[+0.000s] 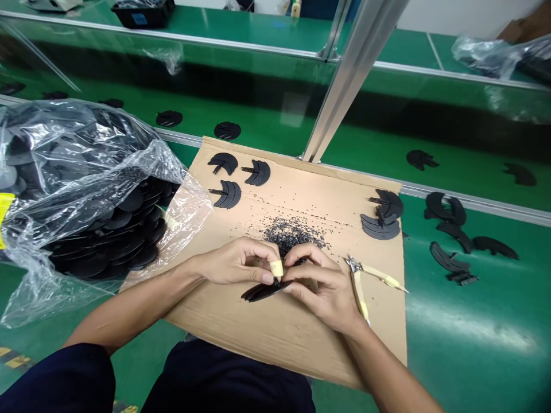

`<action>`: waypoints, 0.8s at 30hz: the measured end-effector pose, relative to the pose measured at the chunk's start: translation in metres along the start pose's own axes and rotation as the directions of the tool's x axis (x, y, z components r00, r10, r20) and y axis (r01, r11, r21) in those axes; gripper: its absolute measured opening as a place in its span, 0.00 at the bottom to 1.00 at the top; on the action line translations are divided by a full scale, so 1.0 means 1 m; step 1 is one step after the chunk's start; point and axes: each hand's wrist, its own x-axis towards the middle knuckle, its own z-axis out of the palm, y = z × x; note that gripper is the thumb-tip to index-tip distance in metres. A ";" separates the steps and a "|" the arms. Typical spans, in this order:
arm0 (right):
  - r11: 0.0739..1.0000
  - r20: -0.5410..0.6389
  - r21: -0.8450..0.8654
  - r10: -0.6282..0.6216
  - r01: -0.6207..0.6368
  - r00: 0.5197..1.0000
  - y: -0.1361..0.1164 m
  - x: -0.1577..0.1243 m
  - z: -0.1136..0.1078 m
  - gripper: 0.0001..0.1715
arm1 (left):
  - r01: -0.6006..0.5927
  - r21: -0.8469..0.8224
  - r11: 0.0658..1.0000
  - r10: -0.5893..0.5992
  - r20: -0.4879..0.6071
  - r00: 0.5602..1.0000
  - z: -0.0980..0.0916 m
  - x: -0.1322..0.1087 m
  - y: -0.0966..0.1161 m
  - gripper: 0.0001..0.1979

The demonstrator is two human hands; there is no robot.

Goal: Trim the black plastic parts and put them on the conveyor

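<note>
Close to my body, over a cardboard sheet (241,332), both hands grip one thin black plastic part (263,292) with a curved edge. My left hand (243,261) pinches it from the left, with yellow tape around one fingertip. From the right, my right hand (318,284) has its fingers closed on the same part; where the fingers meet, details are hidden. Just beyond my hands lies a pile of tiny black bits (293,230). Side cutters (359,281) with yellow-wrapped handles rest spread on the cardboard, right of my right hand.
A clear plastic bag (86,149) full of black discs (116,241) stands at the left. Black fan-shaped parts (228,194) lie on the cardboard's far left, others (381,225) at its right. Several curved black pieces (450,258) sit farther right. A metal post (340,86) rises behind.
</note>
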 end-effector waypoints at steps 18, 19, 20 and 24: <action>0.313 -0.202 -0.903 0.293 -0.293 0.935 -0.011 -0.091 -0.081 0.37 | -0.057 0.216 0.975 0.168 -0.538 0.826 0.014 0.003 -0.022 0.10; 0.320 -0.206 -0.900 0.290 -0.297 0.935 -0.011 -0.093 -0.082 0.33 | -0.069 0.211 0.975 0.174 -0.535 0.826 0.014 0.004 -0.023 0.10; 0.351 -0.202 -0.888 0.280 -0.296 0.938 -0.011 -0.091 -0.082 0.30 | -0.080 0.206 0.975 0.180 -0.534 0.826 0.014 0.005 -0.023 0.10; 0.618 -0.200 -0.737 0.188 -0.274 0.962 -0.011 -0.052 -0.067 0.23 | -0.112 0.226 0.968 0.218 -0.530 0.819 0.013 0.008 -0.024 0.12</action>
